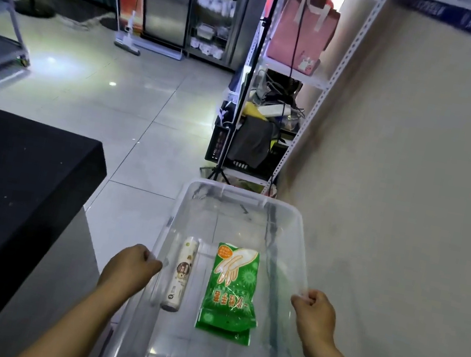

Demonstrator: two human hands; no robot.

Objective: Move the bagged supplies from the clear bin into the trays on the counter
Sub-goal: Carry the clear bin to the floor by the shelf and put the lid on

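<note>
Tiled floor (131,103) open ahead, with the black counter (6,185) edge close on the left and the wall (411,209) near on the right; the clear bin (227,191) is between them. Green glove bag (231,291) lies flat mid-bin, white roll (181,274) beside it along the left wall, not touching. Left hand (130,267) curled gripping the left rim, right hand (312,313) curled gripping the right rim.

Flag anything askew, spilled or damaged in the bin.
Nothing stands out. The left hand and right hand grip the clear bin by its side rims; inside, a white roll and green glove bags lie flat, apart, intact.
</note>
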